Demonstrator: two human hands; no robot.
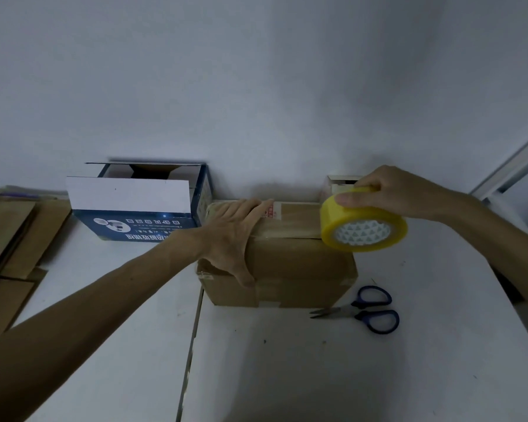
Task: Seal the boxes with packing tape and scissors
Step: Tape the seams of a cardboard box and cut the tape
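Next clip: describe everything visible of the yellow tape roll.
The tape roll is a wide roll of translucent yellow packing tape on a white core with a triangle pattern inside. It stands on edge, its open side facing the camera, at the right end atop the brown cardboard box, seemingly touching its top edge. The right hand grips it from above, thumb on the near rim.

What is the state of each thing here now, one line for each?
Brown box: closed, tape on top.
Blue box: open, flaps up.
Tape roll: held at the brown box's right top edge.
Scissors: lying on the table, blades almost closed.
Left hand: flat on the brown box.
Right hand: grips the tape roll.
Cardboard: flattened, lying at left.
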